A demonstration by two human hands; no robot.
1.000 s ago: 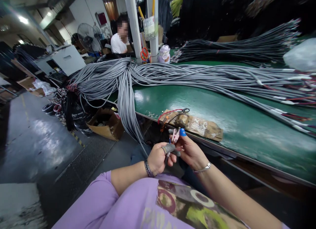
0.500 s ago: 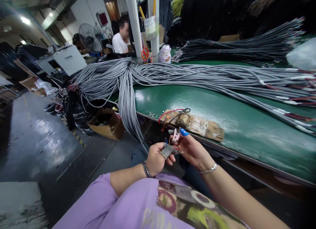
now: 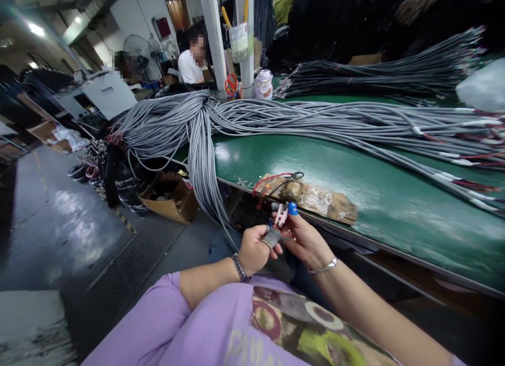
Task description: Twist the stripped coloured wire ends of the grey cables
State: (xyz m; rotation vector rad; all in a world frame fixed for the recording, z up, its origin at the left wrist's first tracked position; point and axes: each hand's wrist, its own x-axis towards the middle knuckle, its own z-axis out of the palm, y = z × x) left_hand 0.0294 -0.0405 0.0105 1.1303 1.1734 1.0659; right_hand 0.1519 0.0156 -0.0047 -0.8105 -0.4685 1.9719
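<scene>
Near the bench edge, my left hand [image 3: 253,250] is closed around the end of a grey cable [image 3: 231,240] that runs down from the hanging bundle. A grey wrap [image 3: 271,239] sits at its fingers, seemingly around one of them. Thin coloured wires [image 3: 289,235] fan out between the two hands. My right hand [image 3: 310,243], with a blue cover [image 3: 292,209] on one digit, has its fingers closed about a small pink clip [image 3: 281,216]. The exact contact between clip and wires is too small to make out.
A taped wooden board [image 3: 321,200] with red and black leads lies on the green bench [image 3: 268,153]. Grey cables [image 3: 300,119] stretch across it and hang over its edge. A cardboard box [image 3: 169,197] stands on the floor. A person [image 3: 189,66] sits beyond the post.
My left hand has moved slightly right, bringing the grey wrap closer to the pink clip. My right hand has shifted a little left. Another person's head has appeared behind the white machine.
</scene>
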